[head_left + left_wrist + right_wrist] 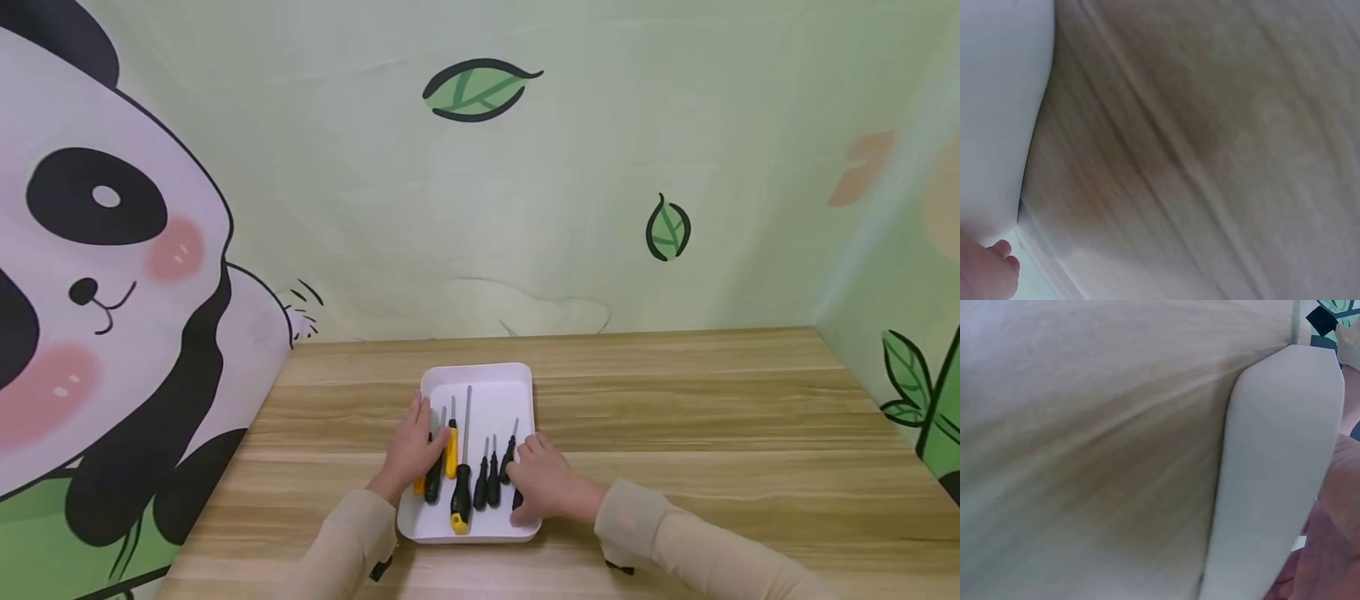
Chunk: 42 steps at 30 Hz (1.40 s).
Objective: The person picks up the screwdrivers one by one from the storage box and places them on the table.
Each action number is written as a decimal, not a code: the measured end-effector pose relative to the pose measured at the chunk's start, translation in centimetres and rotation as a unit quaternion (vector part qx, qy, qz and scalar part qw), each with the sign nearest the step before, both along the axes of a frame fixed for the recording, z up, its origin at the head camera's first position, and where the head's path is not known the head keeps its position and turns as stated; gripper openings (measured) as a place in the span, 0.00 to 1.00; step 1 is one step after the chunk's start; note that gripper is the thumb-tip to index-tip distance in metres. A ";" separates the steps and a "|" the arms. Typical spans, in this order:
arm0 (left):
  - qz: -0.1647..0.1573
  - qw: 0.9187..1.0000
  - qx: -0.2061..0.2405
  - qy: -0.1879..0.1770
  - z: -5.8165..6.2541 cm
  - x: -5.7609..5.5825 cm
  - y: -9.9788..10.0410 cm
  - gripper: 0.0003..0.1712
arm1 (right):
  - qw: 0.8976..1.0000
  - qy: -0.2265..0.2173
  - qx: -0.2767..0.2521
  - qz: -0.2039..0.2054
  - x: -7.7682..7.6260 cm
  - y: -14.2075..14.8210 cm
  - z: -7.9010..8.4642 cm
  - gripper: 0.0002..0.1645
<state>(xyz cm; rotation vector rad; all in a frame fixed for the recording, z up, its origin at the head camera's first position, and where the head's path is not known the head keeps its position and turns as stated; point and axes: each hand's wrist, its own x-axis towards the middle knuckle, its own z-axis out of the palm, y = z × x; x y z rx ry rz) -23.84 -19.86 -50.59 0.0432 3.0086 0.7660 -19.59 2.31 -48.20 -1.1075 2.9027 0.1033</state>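
Observation:
A white tray (507,400) holds several screwdrivers laid with their tips toward the far end. The largest, a black-and-yellow screwdriver (462,492), lies mid-tray. Two small black screwdrivers (487,483) sit to its right, and a yellow-handled screwdriver (452,454) to its left. My left hand (414,448) rests over the tray's left rim, fingers extended and thumb reaching inward. Over the right rim my right hand (546,479) is bent, beside a partly hidden black handle (517,498); whether it grips this handle or the rim cannot be made out.
The tray stands on a wood-grain table (675,400), near its front edge. Behind rises a pale green wall (360,183) with painted leaves, and a panda picture (150,333) covers the left. In both wrist views, the tray's outer wall (1272,456) meets the tabletop.

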 end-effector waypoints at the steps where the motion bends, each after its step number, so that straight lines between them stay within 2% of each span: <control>1: -0.001 1.000 0.000 0.001 0.0 0.0 0.0 0.42 | 1.000 -0.005 0.000 -0.001 0.0 0.0 -0.1 0.30; 6: -0.002 1.000 0.001 0.004 0.0 0.0 0.0 0.42 | 0.999 -0.030 -0.003 -0.011 -0.1 -0.2 -0.3 0.30; 10: -0.003 1.000 0.003 0.003 0.0 0.0 0.0 0.42 | 0.999 -0.031 -0.011 -0.021 0.0 -0.4 -0.4 0.28; 21: -0.002 1.000 0.002 0.005 -0.4 -0.2 -0.2 0.42 | 0.995 0.029 -0.071 -0.064 0.4 -1.1 -1.2 0.14; 28: -0.003 1.000 0.001 0.005 -0.6 -0.3 -0.2 0.42 | 0.991 0.055 -0.087 -0.086 0.4 -1.7 -1.8 0.08; 42: -0.003 1.000 -0.001 0.004 -0.6 -0.3 -0.2 0.42 | 0.986 0.072 -0.108 -0.104 0.3 -1.8 -1.9 0.09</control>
